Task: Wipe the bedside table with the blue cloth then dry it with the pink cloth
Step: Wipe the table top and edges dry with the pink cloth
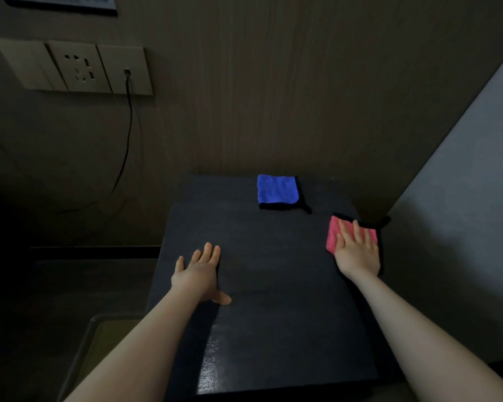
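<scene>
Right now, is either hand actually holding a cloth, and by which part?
Nothing is gripped. The right hand lies flat on top of the pink cloth; the left hand lies flat on the bedside table. The blue cloth lies untouched.

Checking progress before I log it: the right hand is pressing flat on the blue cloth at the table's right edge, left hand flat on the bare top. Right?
Not quite. The head view shows the right hand flat on the pink cloth; the blue cloth lies untouched near the wall. The left hand is flat on the bedside table.

Dim room; a pale sheen glints on the bedside table (273, 285) toward six o'clock, corners murky, wall lines bowed at the edges.
</scene>
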